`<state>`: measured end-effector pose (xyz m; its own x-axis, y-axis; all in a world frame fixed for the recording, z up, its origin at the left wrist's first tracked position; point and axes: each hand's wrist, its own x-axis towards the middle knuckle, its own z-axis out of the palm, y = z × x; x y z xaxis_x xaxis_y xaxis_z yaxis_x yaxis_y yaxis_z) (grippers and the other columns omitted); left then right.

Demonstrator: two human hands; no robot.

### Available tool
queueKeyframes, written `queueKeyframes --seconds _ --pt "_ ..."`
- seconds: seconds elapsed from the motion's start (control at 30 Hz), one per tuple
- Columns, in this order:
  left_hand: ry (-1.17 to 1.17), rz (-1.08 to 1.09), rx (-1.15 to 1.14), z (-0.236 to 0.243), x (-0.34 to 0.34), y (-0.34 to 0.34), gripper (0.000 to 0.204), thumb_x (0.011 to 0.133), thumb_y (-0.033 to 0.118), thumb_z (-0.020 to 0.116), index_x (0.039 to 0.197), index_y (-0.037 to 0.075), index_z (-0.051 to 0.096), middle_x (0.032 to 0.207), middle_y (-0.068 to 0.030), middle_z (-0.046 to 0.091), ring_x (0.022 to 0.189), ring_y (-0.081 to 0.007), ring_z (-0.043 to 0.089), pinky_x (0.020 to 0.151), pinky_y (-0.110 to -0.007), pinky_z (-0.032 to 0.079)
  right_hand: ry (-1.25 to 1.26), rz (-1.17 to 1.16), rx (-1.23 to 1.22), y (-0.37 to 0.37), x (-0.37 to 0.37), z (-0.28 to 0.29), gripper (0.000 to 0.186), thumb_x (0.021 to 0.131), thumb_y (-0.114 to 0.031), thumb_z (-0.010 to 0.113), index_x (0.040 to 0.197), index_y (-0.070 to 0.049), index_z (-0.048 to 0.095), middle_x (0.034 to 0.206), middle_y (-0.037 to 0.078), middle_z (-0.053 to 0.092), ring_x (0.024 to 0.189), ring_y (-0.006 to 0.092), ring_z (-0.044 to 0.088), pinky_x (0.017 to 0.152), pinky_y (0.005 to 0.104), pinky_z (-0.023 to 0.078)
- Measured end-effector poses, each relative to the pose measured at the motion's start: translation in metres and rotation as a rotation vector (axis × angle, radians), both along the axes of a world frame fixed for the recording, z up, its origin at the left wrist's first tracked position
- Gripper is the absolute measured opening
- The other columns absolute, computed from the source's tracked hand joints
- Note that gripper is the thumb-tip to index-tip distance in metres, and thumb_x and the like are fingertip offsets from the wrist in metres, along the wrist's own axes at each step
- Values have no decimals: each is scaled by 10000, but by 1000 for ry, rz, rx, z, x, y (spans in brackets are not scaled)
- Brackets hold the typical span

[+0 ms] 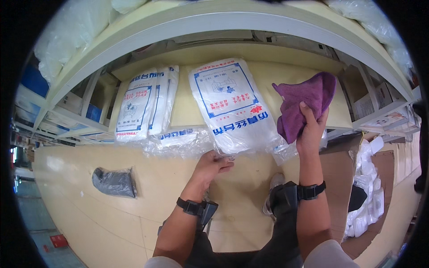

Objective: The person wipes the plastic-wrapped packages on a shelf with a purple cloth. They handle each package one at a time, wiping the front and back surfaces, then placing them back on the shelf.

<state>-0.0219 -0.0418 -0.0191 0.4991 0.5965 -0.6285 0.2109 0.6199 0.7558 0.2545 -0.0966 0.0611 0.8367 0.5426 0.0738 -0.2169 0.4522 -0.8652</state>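
- My left hand (213, 164) has its fingers (223, 166) pinching the lower edge of the clear plastic packet (234, 107) lying on the shelf (187, 107).
- My right hand (310, 129) clutches a purple cloth (304, 100), bunched, just beside the packet.
- I judge the packet light, limp and slippery; gripping its edge suits it.

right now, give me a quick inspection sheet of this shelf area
surface: pale yellow shelf board, packs lying on it
job's things: large clear plastic pack with blue print, lower edge pinched by left hand; purple cloth held up in right hand
clutter: two smaller flat plastic packs to the left; grey plastic bag on the floor
grippers: both hands gripping
cables: nothing seen
surroundings: white bagged goods in a cardboard box at right; side shelves with boxes
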Motion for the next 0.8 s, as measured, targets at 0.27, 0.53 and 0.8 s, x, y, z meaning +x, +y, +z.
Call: queueKeyframes --seconds 0.27,0.53,0.8 --pt "-39 34 75 6 3 -3 265 1022 87 590 1284 45 608 1201 -60 689 1072 -184 677 929 -343 555 -303 254 -249 5 -36 -12 488 836 -63 782 1279 -47 579 1108 73 682 1025 175 640 894 327 526" --pt "-241 276 56 -1 25 -7 375 1008 -14 507 1375 49 550 1298 -93 624 1137 -233 655 940 -396 584 -1458 462 -551 -2 -103 -59 526 709 -64 784 1216 -162 683 1383 138 550 1293 365 527 1078 456 460" --pt "-200 247 -12 8 17 5 322 1037 -8 480 1345 -14 573 1221 -134 682 1098 -250 686 959 -398 590 -1331 -120 -1159 -6 20 -78 401 734 -56 762 1108 -152 655 1241 174 600 1094 409 596 911 502 516"
